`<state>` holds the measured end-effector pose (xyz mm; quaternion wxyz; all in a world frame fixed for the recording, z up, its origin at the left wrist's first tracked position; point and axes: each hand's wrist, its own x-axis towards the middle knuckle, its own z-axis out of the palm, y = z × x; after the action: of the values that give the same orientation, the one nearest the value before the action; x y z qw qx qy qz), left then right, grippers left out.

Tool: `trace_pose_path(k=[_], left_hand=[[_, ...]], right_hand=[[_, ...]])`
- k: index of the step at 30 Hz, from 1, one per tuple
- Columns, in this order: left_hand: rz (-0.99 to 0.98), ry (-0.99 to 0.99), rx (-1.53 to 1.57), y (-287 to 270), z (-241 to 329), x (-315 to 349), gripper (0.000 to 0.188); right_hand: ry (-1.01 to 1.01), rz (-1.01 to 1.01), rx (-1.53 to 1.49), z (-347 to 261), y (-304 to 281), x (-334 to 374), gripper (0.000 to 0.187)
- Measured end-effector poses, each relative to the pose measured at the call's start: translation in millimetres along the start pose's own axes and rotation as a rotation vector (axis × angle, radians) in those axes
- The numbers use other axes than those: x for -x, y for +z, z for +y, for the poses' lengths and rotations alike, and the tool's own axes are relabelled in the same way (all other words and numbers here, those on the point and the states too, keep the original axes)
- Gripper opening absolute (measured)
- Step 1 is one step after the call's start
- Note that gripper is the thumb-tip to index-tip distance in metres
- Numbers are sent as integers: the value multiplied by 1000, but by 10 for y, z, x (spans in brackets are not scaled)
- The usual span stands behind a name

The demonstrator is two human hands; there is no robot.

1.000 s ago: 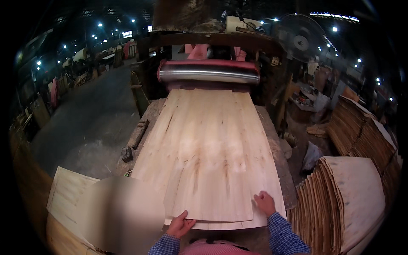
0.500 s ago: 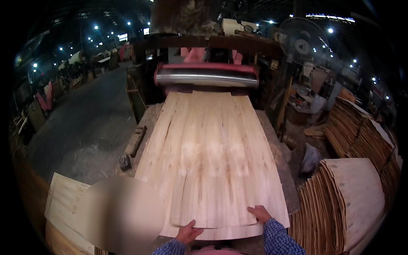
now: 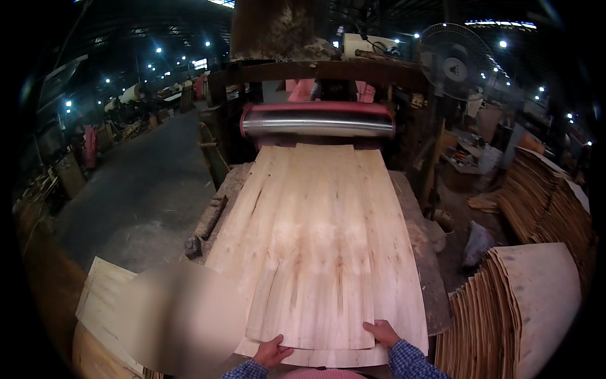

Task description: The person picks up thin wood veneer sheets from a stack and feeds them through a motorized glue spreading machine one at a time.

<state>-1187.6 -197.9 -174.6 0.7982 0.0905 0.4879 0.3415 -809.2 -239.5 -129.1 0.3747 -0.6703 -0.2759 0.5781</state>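
Note:
A narrow wood veneer sheet (image 3: 309, 316) lies on top of a wider veneer sheet (image 3: 402, 297), with its near edge just short of the wider one's. At the near left corner of the narrow sheet, my left hand (image 3: 271, 352) is closed on its edge, thumb on top. My right hand (image 3: 382, 332) pinches the right edge near the other corner. The fingers under the sheet are hidden. The far ends of the veneer reach toward a shiny metal roller (image 3: 319, 124) with a red cover on a machine.
Stacked veneer sheets (image 3: 543, 278) stand close on the right, with a taller stack (image 3: 543, 196) behind. More sheets (image 3: 104, 303) lie at left, partly covered by a blurred round patch. A fan (image 3: 454, 66) stands at back right. Floor (image 3: 136, 183) runs along the left.
The whole view has shifted slightly, so the roller and stacks sit lower and farther right. Both hands keep their hold on the narrow sheet, which lies slightly farther left on the wider one.

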Motion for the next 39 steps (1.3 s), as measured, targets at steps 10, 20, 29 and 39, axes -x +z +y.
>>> trace_pose_path(k=[10, 20, 29, 39], left_hand=[[43, -30, -58, 84, 27, 38, 33], [26, -34, 34, -10, -23, -90, 29], [52, -53, 58, 6, -6, 16, 31], [53, -56, 27, 81, 12, 15, 34]], right_hand=[[-161, 49, 31, 218, -30, -109, 37], [-99, 82, 15, 96, 2, -1, 33], [-165, 41, 43, 253, -26, -154, 31], [-183, 54, 12, 268, -52, -101, 32]])
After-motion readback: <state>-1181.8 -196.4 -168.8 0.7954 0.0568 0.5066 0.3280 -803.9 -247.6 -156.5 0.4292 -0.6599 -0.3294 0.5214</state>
